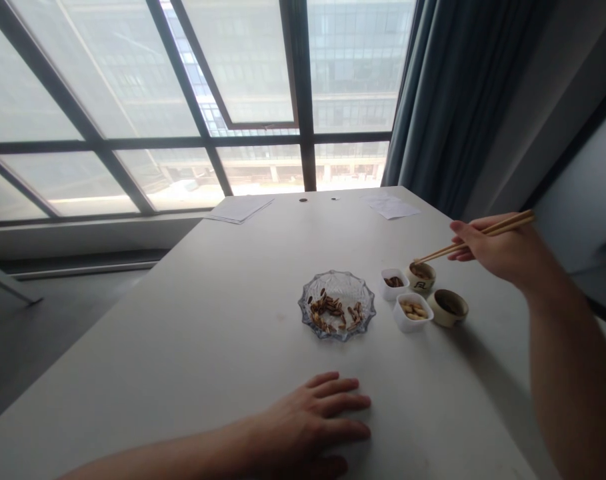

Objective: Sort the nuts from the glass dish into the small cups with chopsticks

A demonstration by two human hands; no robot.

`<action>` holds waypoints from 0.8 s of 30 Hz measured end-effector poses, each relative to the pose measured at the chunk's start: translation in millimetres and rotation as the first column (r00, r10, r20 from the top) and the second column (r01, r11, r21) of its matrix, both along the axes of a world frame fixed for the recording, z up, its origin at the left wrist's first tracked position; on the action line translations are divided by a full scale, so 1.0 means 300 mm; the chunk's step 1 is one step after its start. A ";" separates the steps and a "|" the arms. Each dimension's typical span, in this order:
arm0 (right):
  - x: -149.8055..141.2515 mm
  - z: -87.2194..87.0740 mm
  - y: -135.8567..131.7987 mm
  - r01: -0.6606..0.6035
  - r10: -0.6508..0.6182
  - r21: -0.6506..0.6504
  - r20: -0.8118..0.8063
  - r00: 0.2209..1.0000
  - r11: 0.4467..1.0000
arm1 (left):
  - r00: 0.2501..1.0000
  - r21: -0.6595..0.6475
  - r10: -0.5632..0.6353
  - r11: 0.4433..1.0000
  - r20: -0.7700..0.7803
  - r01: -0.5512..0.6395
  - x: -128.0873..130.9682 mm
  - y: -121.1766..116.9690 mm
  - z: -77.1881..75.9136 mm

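Since the cup [423, 286] sits close to the tubs [411, 324], sweeping sideways with the chopsticks [513, 223] pinched in your right hand's grip [503, 250] could tip it. Your left hand [317, 413] lies spread near the bowl [347, 287]; moving room lies left, the worktop's [207, 320] edge right.

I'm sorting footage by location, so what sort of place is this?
Probably an office or meeting room: a long white table, loose papers on it, and large windows facing another building.
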State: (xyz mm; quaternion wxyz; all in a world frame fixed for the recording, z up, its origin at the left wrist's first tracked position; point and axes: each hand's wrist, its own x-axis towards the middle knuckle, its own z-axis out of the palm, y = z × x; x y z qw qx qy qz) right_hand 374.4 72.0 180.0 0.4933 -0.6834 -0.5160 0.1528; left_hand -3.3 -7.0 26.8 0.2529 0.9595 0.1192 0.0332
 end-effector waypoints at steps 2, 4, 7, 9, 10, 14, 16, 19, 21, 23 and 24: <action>0.024 -0.001 0.012 0.054 -0.054 -0.034 0.000 0.999 0.998 | 1.000 -0.001 -0.005 1.000 0.000 0.005 0.001 0.000 -0.001; 0.043 -0.014 0.027 0.076 -0.076 -0.064 0.007 0.997 0.995 | 1.000 0.001 -0.004 1.000 0.004 0.004 0.000 -0.001 -0.002; 0.064 -0.041 0.046 0.056 -0.055 -0.083 0.020 0.998 0.995 | 1.000 0.004 0.004 1.000 0.009 -0.004 -0.004 -0.002 -0.005; 0.068 -0.049 0.049 0.030 -0.027 -0.060 0.035 0.999 0.998 | 1.000 0.004 0.004 1.000 0.008 -0.004 -0.005 -0.001 -0.008; 0.067 -0.049 0.048 0.033 -0.031 -0.045 0.040 0.999 0.998 | 1.000 0.004 0.003 1.000 0.008 -0.003 -0.006 -0.001 -0.009; 0.043 -0.032 0.032 0.008 -0.008 0.033 0.000 1.000 0.999 | 1.000 0.008 0.004 1.000 0.006 -0.004 -0.004 0.001 -0.011; 0.021 -0.028 0.024 -0.067 0.072 0.073 -0.069 0.995 0.995 | 1.000 0.008 0.001 1.000 0.002 -0.001 -0.003 0.002 -0.009; -0.033 -0.036 0.011 -0.256 0.262 0.066 -0.130 0.956 0.965 | 1.000 0.007 -0.001 1.000 0.003 0.001 -0.003 0.001 -0.006; -0.086 -0.049 0.002 -0.402 0.400 0.015 -0.137 0.906 0.916 | 1.000 0.006 -0.002 1.000 0.002 0.002 -0.003 0.001 -0.006; -0.148 -0.066 -0.010 -0.518 0.505 -0.056 -0.158 0.848 0.853 | 1.000 0.008 -0.002 1.000 -0.002 0.002 -0.003 0.002 -0.007; -0.179 -0.075 -0.015 -0.560 0.542 -0.088 -0.168 0.823 0.824 | 1.000 0.010 -0.001 1.000 -0.004 0.001 -0.003 0.002 -0.008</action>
